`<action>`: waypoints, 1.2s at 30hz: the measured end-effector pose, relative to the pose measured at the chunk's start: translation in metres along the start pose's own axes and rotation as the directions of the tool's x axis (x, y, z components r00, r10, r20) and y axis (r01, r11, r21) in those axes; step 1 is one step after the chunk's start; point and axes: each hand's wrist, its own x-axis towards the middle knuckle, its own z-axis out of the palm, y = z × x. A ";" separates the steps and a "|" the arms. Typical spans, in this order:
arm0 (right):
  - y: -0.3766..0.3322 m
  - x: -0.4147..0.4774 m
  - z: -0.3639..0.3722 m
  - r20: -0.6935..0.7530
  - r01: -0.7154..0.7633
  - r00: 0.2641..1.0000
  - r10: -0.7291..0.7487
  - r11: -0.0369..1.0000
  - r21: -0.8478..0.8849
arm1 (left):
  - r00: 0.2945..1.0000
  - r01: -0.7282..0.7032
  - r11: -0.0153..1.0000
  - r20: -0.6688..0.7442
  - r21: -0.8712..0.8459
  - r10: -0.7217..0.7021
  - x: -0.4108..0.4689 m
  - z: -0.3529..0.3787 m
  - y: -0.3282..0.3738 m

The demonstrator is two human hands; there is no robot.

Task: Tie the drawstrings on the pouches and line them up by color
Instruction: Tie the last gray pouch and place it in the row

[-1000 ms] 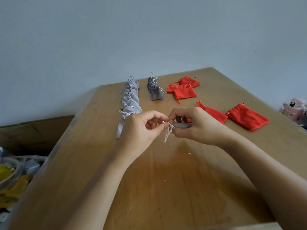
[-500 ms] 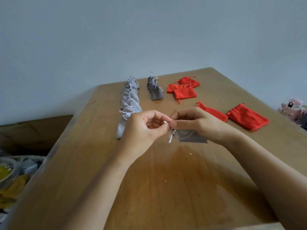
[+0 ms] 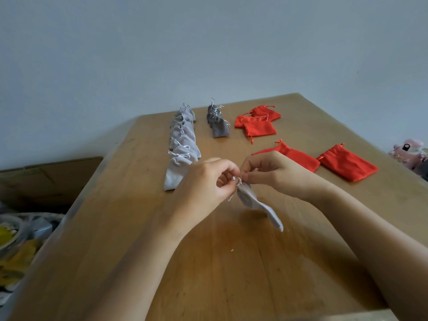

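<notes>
Grey pouch (image 3: 252, 198) top pinched by left hand (image 3: 206, 183), right hand (image 3: 276, 174)

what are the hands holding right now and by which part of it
The left grip and right grip pinch a small light grey fabric pouch at its gathered neck, by the white drawstrings; its body hangs down.

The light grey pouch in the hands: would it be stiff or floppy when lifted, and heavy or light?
Probably floppy: the light grey pouch droops and bends below the neck, which the left hand and right hand pinch. Likely light and empty: it hangs flat, held by fingertips alone. Unlikely to roll.
</notes>
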 end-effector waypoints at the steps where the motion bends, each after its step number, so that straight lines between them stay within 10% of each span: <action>1: 0.001 0.000 0.000 0.008 0.000 1.000 0.000 1.000 0.014 | 1.000 -0.025 1.000 0.007 0.003 0.025 0.000 0.000 -0.001; 18: 0.010 0.001 -0.005 0.091 0.049 0.988 -0.123 0.818 0.573 | 0.963 -0.238 0.969 -0.149 -0.068 0.226 0.003 -0.010 0.005; 36: 0.002 -0.005 -0.012 0.242 -0.008 0.964 -0.114 0.892 0.451 | 0.986 -0.121 0.955 -0.141 -0.270 0.085 -0.001 -0.003 0.012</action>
